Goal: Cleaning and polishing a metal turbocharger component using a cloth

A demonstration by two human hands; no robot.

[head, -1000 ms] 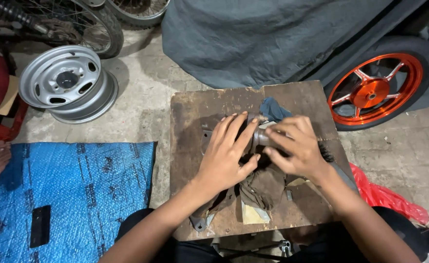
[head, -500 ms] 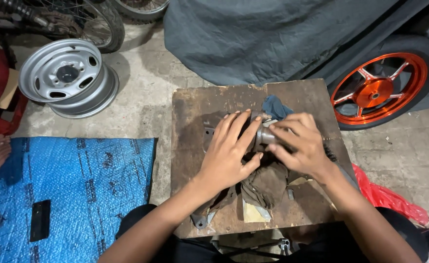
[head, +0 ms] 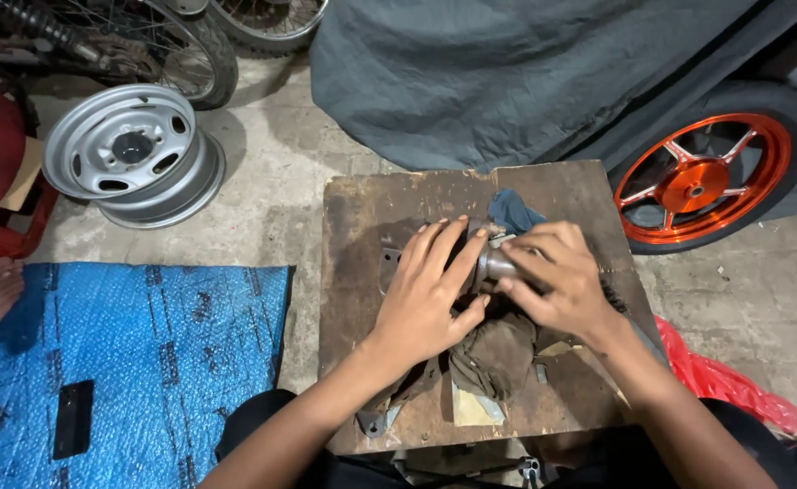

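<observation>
Both hands meet over a worn wooden board (head: 362,208) on the concrete floor; the left hand (head: 425,294) lies flat, fingers spread, pressing down on something I cannot make out beneath it; the right hand (head: 552,281) is curled around a short grey metal cylinder (head: 491,264) – fingers wrapped over it, thumb underneath. A dirty brown rag (head: 493,353) is bunched under the wrists, a blue cloth (head: 511,213) just behind the cylinder. Off to the side lie a silver wheel rim (head: 131,154), a blue bubble-wrap sheet (head: 127,362) and an orange-spoked wheel (head: 701,181) – well apart from the board.
</observation>
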